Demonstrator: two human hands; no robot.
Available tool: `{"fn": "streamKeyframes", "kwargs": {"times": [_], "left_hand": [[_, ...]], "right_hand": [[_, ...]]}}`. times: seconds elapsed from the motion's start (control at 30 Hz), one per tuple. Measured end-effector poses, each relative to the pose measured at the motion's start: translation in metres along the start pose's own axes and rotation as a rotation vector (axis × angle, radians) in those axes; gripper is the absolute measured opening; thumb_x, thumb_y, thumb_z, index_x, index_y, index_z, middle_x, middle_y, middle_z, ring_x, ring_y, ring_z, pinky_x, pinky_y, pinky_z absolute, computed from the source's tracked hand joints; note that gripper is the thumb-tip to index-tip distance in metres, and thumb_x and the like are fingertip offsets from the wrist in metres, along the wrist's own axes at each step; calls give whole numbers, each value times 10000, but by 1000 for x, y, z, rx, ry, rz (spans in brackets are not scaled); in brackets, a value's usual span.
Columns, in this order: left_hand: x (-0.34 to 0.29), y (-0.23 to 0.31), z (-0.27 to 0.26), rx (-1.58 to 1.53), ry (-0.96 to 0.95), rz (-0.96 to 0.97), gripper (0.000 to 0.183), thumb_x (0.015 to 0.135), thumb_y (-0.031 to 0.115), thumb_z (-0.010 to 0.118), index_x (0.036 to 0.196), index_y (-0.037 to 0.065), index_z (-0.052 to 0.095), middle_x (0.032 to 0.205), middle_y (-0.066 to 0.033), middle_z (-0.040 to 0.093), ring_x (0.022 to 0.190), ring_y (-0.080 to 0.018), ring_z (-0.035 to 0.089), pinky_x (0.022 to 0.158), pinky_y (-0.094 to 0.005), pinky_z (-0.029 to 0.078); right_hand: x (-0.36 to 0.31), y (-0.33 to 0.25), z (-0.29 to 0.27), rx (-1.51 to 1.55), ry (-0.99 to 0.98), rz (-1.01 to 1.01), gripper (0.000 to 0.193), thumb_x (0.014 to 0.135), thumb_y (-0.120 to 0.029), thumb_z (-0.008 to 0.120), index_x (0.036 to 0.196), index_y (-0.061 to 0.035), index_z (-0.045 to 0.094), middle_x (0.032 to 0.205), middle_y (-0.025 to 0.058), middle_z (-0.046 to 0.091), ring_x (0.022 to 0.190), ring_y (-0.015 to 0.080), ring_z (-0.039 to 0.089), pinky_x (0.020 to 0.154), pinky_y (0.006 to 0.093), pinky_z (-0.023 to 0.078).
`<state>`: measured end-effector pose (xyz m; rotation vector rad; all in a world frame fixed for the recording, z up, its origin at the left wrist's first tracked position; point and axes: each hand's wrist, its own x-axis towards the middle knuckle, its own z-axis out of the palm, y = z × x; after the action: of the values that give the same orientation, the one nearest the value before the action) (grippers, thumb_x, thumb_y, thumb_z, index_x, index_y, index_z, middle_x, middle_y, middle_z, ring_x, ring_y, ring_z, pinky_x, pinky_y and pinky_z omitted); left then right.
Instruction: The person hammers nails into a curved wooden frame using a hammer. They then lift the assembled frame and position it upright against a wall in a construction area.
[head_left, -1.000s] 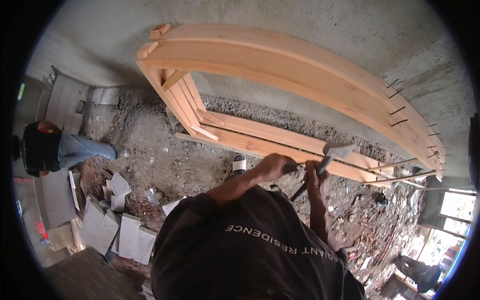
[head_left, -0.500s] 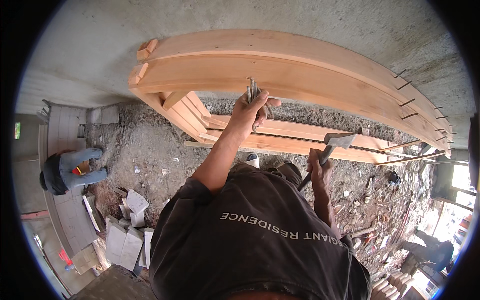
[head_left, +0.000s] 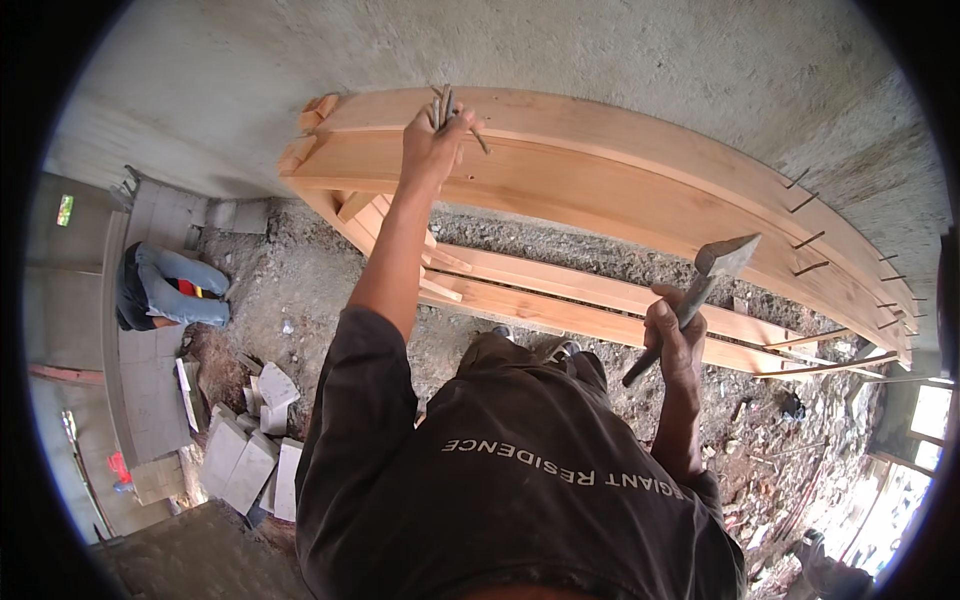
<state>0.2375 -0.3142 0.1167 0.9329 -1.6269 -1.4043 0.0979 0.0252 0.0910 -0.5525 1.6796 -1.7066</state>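
Note:
My left hand (head_left: 432, 150) is closed around a bunch of long nails (head_left: 447, 104), whose ends poke out past the fingers. It is raised in front of the upper board (head_left: 600, 120) of a pale wooden frame, near its left end. Whether the hand touches the wood I cannot tell. In my right hand (head_left: 676, 335), fingers wrapped round the dark handle, is a hatchet (head_left: 727, 257) with a flared grey head. The head points up and right, overlapping the lower edge of the second board (head_left: 560, 190) in view. Several nails (head_left: 810, 240) stick out of the boards' right part.
The frame leans along a rough concrete wall (head_left: 650, 50), with lower rails (head_left: 580, 310) near my feet. Rubble covers the ground (head_left: 780, 470). Broken white slabs (head_left: 250, 470) lie at left, close to a bent-over person (head_left: 175, 285) on grey blocks. Thin sticks (head_left: 830, 366) cross at right.
My left hand has moved up and left with the nails, from the second board to the upper one. My right hand has raised the hatchet up and right. The person at left has shifted slightly in view.

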Motion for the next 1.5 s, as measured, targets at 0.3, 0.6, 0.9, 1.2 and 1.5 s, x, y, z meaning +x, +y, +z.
{"fn": "streamKeyframes", "kwargs": {"times": [0.3, 0.6, 0.9, 1.2, 1.5], "left_hand": [[80, -9, 18, 283, -80, 92, 210, 799, 207, 650, 850, 6, 615, 621, -41, 574, 476, -78, 444, 445, -261, 361], [144, -50, 21, 608, -171, 233, 257, 797, 242, 618, 893, 4, 600, 663, -169, 569, 635, -273, 563, 614, -370, 429], [157, -58, 23, 650, -291, 403, 252, 823, 263, 582, 957, 51, 601, 748, -173, 604, 717, -324, 584, 639, -399, 434], [166, -42, 26, 856, -496, 508, 279, 850, 282, 545, 1041, 86, 600, 779, -149, 630, 745, -313, 604, 662, -406, 451], [159, -61, 33, 724, -388, 521, 274, 855, 307, 550, 1047, 117, 596, 872, -142, 635, 796, -333, 602, 673, -428, 471]], "right_hand": [[-37, 86, -11, -157, 210, 325, 382, 816, -353, 611, 912, 17, 623, 501, -5, 454, 385, 75, 406, 356, 239, 303], [-34, 91, 17, -159, 402, 319, 404, 808, -373, 631, 910, 18, 626, 499, -6, 464, 396, 72, 424, 366, 232, 316], [-41, 88, 57, -152, 377, 348, 290, 822, -294, 620, 887, -12, 642, 517, -13, 481, 432, 53, 427, 395, 216, 313], [-16, 39, 82, -23, 352, 40, 205, 837, -163, 587, 954, 3, 612, 573, -21, 498, 450, 49, 423, 403, 204, 311], [31, 5, 93, -82, 382, -148, 199, 866, -150, 564, 942, 32, 591, 515, -15, 441, 401, 47, 383, 372, 195, 295]]}}
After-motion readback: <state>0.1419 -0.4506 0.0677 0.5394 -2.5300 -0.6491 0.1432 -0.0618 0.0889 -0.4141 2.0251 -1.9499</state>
